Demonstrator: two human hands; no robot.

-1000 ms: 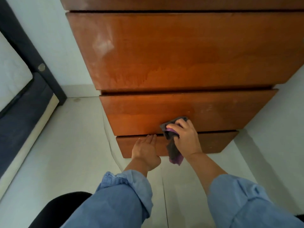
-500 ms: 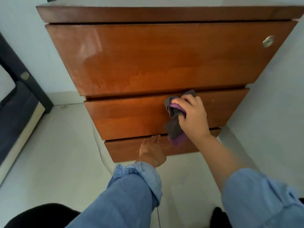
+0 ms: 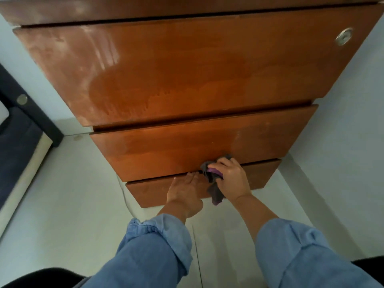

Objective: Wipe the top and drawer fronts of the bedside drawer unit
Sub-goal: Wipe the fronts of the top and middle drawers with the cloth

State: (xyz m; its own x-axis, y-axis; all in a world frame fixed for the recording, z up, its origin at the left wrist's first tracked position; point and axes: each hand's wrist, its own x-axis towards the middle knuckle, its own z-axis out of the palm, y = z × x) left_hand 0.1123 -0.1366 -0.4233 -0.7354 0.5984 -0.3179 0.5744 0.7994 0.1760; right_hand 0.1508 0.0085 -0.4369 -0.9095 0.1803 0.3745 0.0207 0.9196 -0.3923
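Head view, drawer unit (image 3: 187, 69): a brown wooden unit stood against a pale wall, seen steeply from above; its top surface was cut off by the upper frame edge.
Top drawer front (image 3: 197, 65): it showed pale smears at upper left and a round metal lock (image 3: 344, 36) at upper right.
Middle drawer front (image 3: 176, 148): it was fully visible.
Bottom drawer front (image 3: 149, 192): it was partly hidden behind both hands.
Right hand (image 3: 232, 179): its fingers were curled round a grey and purple cloth (image 3: 215, 183), pressing it at the gap between middle and bottom drawers; the cloth's tail hung down.
Left hand (image 3: 184, 192): it lay released, straight fingers flat on the bottom drawer's upper edge; its palm was hidden.
Sleeves (image 3: 158, 246): blue denim, rolled.
Bed (image 3: 16, 129): dark, cut off at left.
Floor (image 3: 62, 194): pale tiles.
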